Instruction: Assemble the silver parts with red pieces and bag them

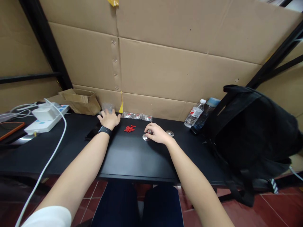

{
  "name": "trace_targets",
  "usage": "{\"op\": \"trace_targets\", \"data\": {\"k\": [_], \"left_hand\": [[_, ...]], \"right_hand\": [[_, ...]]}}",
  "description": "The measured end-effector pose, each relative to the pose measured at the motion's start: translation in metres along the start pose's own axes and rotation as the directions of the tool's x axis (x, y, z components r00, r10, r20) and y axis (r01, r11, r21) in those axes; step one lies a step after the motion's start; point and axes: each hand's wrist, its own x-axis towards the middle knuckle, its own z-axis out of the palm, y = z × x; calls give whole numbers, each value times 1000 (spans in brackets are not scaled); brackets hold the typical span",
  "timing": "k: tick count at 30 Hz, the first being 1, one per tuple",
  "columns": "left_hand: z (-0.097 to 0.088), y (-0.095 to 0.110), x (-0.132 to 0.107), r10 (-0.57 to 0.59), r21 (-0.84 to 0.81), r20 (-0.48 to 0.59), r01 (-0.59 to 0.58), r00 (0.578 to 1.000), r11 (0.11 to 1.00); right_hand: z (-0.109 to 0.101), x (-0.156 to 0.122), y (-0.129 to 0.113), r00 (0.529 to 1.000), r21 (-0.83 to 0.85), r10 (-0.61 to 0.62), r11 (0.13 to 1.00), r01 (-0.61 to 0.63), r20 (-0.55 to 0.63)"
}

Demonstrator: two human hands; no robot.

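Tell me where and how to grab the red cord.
Likely best: pinch the bunched middle of the red cord from straight above. It lies as a low, loose heap on the black table, apart from its neighbours. Avoid the thin strand at its far-right edge: lifting by that alone may unravel it.

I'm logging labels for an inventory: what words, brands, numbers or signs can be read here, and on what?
No text can be read.
Bottle label: red and white, print too small and blurred.
Power strip: any markings too small.
Clear packets: any print too small.
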Motion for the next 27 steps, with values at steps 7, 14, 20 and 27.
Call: {"op": "trace_targets", "data": {"k": [7, 14, 20, 27], "left_hand": [[4, -1, -2, -16, -5, -57, 16, 998, 1000], [-5, 1, -17, -16, -44, -138, 10, 990, 999], [-21, 0, -28, -26, -91, -336, -4, 942, 996], [-37, 43, -58, 423, -31, -341, -460, 839, 887]], "right_hand": [[0, 0, 1, 1000, 4, 2, 1000, -2, 12], [0, -1, 2, 999, -6, 16, 1000, -16, 38], [-4, 0, 4, 1000, -25, -6, 1000, 5, -22], [-13, -2, 20, 993, -84, 50, 995, -59, -110]]}}
